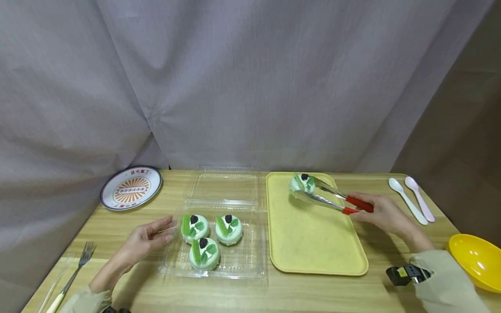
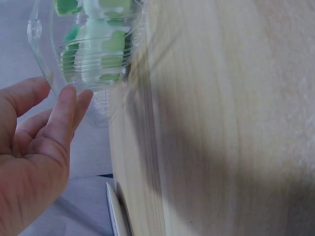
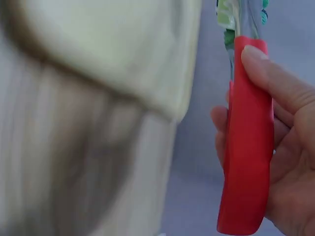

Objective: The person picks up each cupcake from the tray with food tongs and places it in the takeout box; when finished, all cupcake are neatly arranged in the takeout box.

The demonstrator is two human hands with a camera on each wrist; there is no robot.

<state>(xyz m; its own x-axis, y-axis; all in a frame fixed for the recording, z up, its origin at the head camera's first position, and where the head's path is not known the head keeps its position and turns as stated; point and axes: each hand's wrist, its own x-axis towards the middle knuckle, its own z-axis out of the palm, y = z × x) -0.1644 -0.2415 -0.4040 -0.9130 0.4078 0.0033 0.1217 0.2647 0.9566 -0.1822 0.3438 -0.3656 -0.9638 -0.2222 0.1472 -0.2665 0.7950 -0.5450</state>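
Observation:
My right hand (image 1: pixel 385 213) grips the red handles of metal tongs (image 3: pixel 248 147). Between the tongs' tips is a round pale-green cake (image 1: pixel 302 184) with a dark berry and leaves on top, over the far part of a yellow tray (image 1: pixel 317 243). My left hand (image 1: pixel 142 241) is at the left edge of a clear plastic box (image 1: pixel 246 263); in the left wrist view its thumb and fingertips pinch the rim. Inside the box are three similar cakes, one at back left (image 1: pixel 195 228), one at back right (image 1: pixel 228 229) and one in front (image 1: pixel 204 254). The box's lid (image 1: pixel 225 187) lies folded back.
A patterned white plate (image 1: pixel 133 188) stands at the far left, with a fork (image 1: pixel 74 274) nearer. To the right lie a pale-blue spoon (image 1: pixel 409 202) and a pink spoon (image 1: pixel 420 200). A yellow bowl (image 1: pixel 477 261) is at the right edge. A grey curtain (image 1: pixel 250 87) hangs behind the table.

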